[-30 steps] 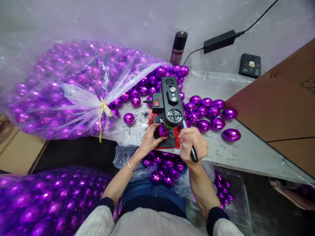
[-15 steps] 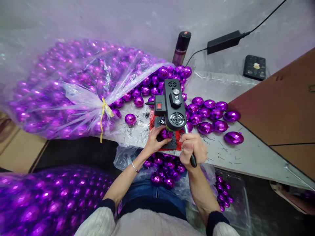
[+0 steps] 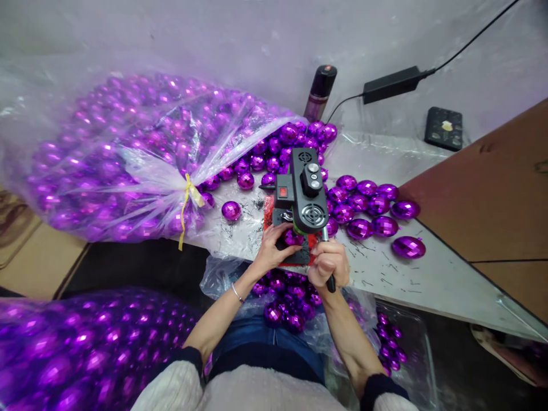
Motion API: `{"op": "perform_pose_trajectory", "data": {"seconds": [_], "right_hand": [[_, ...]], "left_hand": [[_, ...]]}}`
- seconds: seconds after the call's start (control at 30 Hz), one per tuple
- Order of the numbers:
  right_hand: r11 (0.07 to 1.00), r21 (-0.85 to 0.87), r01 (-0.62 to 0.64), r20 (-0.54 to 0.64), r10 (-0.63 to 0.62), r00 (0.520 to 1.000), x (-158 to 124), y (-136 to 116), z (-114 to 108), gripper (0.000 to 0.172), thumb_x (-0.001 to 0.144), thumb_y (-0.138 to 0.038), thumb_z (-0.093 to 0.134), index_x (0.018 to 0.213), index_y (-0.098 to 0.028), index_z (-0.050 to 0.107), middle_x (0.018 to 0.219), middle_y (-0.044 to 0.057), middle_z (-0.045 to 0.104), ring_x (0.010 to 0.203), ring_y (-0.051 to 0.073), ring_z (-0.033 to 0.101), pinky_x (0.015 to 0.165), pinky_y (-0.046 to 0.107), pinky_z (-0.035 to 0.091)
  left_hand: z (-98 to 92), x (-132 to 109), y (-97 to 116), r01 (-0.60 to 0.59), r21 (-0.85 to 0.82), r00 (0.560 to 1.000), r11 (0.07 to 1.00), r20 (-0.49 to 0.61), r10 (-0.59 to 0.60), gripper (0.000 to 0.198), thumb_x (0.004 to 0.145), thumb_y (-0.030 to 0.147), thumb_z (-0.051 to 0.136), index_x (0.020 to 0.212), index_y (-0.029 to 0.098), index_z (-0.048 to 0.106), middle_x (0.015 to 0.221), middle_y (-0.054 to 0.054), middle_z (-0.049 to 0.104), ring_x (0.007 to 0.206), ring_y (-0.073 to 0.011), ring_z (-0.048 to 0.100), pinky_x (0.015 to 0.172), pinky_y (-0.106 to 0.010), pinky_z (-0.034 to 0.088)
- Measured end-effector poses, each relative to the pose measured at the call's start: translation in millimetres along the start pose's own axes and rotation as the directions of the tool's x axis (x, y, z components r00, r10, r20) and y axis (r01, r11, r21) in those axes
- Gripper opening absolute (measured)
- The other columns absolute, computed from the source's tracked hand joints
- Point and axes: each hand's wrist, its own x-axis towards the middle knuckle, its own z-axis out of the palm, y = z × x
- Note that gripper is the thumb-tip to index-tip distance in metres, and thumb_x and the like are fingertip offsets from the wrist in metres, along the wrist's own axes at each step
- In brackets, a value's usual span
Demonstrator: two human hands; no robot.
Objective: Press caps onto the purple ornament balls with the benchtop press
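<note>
A small black press machine (image 3: 305, 191) with a red switch stands at the near edge of a grey table (image 3: 428, 274). My left hand (image 3: 273, 249) pinches a faceted purple ball (image 3: 293, 237) under the machine's head, on its black base. My right hand (image 3: 327, 264) is wrapped round the machine's black lever handle (image 3: 331, 282), pulled down toward me. Several loose purple balls (image 3: 372, 211) lie just right of the machine.
A big clear bag of purple balls (image 3: 128, 160), tied with yellow string, lies left on the table. Another bag (image 3: 64, 354) sits lower left. A bag of balls (image 3: 286, 297) rests on my lap. A dark bottle (image 3: 320, 91), a power adapter (image 3: 391, 83) and a brown board (image 3: 488, 194) stand behind and right.
My view has shifted slightly, so the machine sits lower and more right in frame. My right hand has drawn the lever a little nearer. My left hand stays on the ball.
</note>
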Motion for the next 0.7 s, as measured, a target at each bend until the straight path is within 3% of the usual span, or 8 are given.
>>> {"op": "perform_pose_trajectory", "data": {"seconds": [0.17,0.27,0.4,0.5,0.6,0.7], "right_hand": [[0.998,0.054,0.033,-0.058,-0.03,0.998,-11.4,10.0,7.1,0.033,0.108,-0.031,0.044,0.076,-0.025,0.052,0.07,-0.003,0.06,0.056,0.012,0.057,0.058,0.032,0.051],[0.995,0.082,0.049,-0.088,-0.041,0.995,-4.3,7.2,7.1,0.037,0.107,-0.031,0.046,0.072,-0.024,0.052,0.069,-0.003,0.06,0.054,0.012,0.055,0.056,0.031,0.048],[0.993,0.021,-0.115,0.004,0.114,0.993,30.7,-13.7,-5.2,0.037,0.104,-0.025,0.053,0.067,-0.022,0.054,0.066,-0.002,0.062,0.058,0.012,0.058,0.058,0.03,0.044],[0.965,0.007,-0.26,0.081,0.259,0.962,57.7,-29.5,-13.2,0.039,0.104,-0.027,0.052,0.066,-0.021,0.056,0.064,-0.002,0.06,0.056,0.012,0.055,0.056,0.029,0.041],[0.962,0.013,-0.271,0.096,0.269,0.958,65.2,-33.7,-15.0,0.04,0.104,-0.028,0.054,0.065,-0.021,0.056,0.063,-0.002,0.059,0.056,0.012,0.055,0.055,0.03,0.041],[0.974,0.012,-0.225,0.081,0.224,0.971,56.4,-29.4,-15.0,0.039,0.103,-0.027,0.056,0.064,-0.022,0.056,0.062,-0.002,0.059,0.056,0.013,0.056,0.054,0.031,0.041]], "left_hand": [[3.7,-0.5,-1.9,0.005,-0.005,1.0,1.0,0.004,-0.005,0.063,0.079,0.045,0.092,0.134,0.025,0.071,0.132,-0.011,0.078,0.128,-0.0317,0.071,0.122,-0.057,0.046],[5.5,2.4,-3.8,0.003,-0.026,1.0,1.0,0.003,-0.003,0.064,0.078,0.045,0.093,0.134,0.025,0.071,0.133,-0.012,0.077,0.127,-0.0322,0.072,0.122,-0.059,0.045],[3.6,1.9,-3.1,-0.03,-0.039,0.999,0.999,0.013,0.031,0.064,0.081,0.049,0.09,0.136,0.023,0.068,0.135,-0.014,0.076,0.129,-0.0324,0.071,0.122,-0.059,0.045],[-1.2,-17.6,1.9,-0.138,-0.016,0.99,0.99,0.025,0.138,0.062,0.09,0.05,0.081,0.141,0.021,0.062,0.14,-0.017,0.072,0.134,-0.0315,0.068,0.121,-0.055,0.048],[-8.1,-51.4,8.1,-0.302,0.087,0.949,0.949,0.121,0.291,0.057,0.096,0.048,0.074,0.144,0.022,0.057,0.148,-0.019,0.067,0.142,-0.0309,0.063,0.125,-0.057,0.044],[-22.3,-70.1,9.9,-0.437,0.155,0.894,0.886,0.182,0.409,0.082,0.087,0.067,0.077,0.15,0.021,0.051,0.153,-0.023,0.061,0.147,-0.0349,0.058,0.125,-0.059,0.043]]}}
